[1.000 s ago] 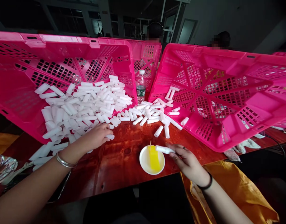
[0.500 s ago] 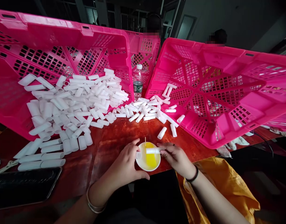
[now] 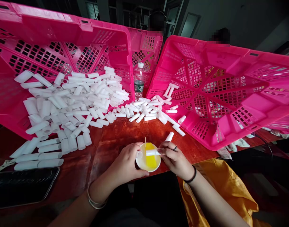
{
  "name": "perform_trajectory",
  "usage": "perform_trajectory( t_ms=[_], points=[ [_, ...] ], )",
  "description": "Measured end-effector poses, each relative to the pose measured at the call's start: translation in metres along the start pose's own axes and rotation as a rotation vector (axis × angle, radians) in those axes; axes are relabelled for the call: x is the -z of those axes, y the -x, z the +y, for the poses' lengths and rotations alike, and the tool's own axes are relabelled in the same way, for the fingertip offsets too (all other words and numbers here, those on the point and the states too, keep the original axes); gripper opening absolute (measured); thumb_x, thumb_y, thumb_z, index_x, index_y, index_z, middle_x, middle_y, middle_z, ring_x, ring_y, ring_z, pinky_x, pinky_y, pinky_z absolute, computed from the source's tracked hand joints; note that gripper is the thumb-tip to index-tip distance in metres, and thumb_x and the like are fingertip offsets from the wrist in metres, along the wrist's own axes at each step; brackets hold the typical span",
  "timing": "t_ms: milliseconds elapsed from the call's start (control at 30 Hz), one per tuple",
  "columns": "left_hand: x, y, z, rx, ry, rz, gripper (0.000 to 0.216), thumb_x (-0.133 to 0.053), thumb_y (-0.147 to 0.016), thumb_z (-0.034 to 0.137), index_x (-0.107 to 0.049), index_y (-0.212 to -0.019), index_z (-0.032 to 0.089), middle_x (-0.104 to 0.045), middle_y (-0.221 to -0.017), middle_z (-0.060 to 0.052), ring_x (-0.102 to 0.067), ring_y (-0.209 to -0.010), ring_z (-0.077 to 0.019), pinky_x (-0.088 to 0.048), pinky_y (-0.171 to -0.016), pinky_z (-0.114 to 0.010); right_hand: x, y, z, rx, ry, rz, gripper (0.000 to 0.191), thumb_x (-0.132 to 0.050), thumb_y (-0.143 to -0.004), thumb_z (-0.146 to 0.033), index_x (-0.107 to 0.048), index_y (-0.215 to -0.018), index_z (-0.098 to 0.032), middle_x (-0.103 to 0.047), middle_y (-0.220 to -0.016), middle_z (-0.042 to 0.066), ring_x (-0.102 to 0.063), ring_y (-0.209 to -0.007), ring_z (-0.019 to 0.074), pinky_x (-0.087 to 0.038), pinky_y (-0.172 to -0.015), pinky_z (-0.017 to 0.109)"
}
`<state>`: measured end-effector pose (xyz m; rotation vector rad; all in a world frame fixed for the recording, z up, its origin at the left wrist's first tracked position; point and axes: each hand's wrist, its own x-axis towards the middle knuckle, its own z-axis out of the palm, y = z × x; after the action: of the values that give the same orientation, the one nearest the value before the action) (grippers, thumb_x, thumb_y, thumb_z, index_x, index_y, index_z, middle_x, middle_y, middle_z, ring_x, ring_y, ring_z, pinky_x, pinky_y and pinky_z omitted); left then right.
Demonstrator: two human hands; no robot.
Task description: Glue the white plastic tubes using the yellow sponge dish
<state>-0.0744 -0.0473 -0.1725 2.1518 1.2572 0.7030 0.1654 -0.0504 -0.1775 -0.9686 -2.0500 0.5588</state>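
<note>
My left hand curls around the left side of a small white bowl, a short white tube held at its fingers. A yellow sponge lies in the bowl, with a thin wooden stick standing up at its back edge. Over the sponge, my right hand pinches a slim white tube, level and pointing left. Its tip is apart from the left hand's tube. Just behind my right fingers is a loose white tube, partly hidden by them.
A heap of white tubes spills from the left pink crate. Smaller tubes lie before a water bottle and the right pink crate. A phone and scissors lie left; yellow cloth hangs right.
Both hands keep their tubes over the bowl. The two loose tubes behind my right hand have shifted right, and one has turned slantwise. The whole view has moved slightly.
</note>
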Motion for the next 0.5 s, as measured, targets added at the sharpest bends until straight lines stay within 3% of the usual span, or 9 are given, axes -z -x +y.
perform_trajectory(
  t_ms=[167, 333, 500],
  points=[
    [0.0037, 0.0003, -0.0009, -0.001, 0.020, -0.021, 0.079, -0.087, -0.048, 0.031, -0.050, -0.118, 0.023, -0.058, -0.127, -0.011, -0.054, -0.118, -0.0339, -0.046, -0.098, -0.050, -0.0045, 0.0033, -0.0018, -0.188, -0.134, 0.005, 0.023, -0.055, -0.092, -0.025, -0.061, -0.114, -0.022, -0.069, -0.101, 0.009, -0.068, -0.090, 0.0203, -0.057, -0.080, 0.035],
    [0.0061, 0.0002, -0.0028, -0.013, 0.016, -0.034, 0.079, -0.087, -0.048, 0.031, -0.049, -0.117, 0.021, -0.057, -0.128, -0.012, -0.053, -0.119, -0.0337, -0.045, -0.099, -0.050, -0.0087, 0.0062, 0.0006, 0.014, -0.011, 0.047, 0.015, -0.056, -0.089, -0.017, -0.064, -0.101, -0.023, -0.063, -0.102, 0.010, -0.063, -0.095, 0.0204, -0.055, -0.081, 0.036],
    [0.0068, 0.0006, -0.0030, -0.013, 0.022, -0.052, 0.078, -0.087, -0.050, 0.032, -0.047, -0.116, 0.022, -0.055, -0.130, -0.013, -0.051, -0.120, -0.0339, -0.045, -0.099, -0.051, -0.0048, 0.0028, 0.0081, -0.051, -0.096, 0.005, 0.027, -0.057, -0.090, -0.019, -0.057, -0.117, -0.022, -0.065, -0.101, 0.009, -0.065, -0.091, 0.0192, -0.056, -0.081, 0.034]
  ],
)
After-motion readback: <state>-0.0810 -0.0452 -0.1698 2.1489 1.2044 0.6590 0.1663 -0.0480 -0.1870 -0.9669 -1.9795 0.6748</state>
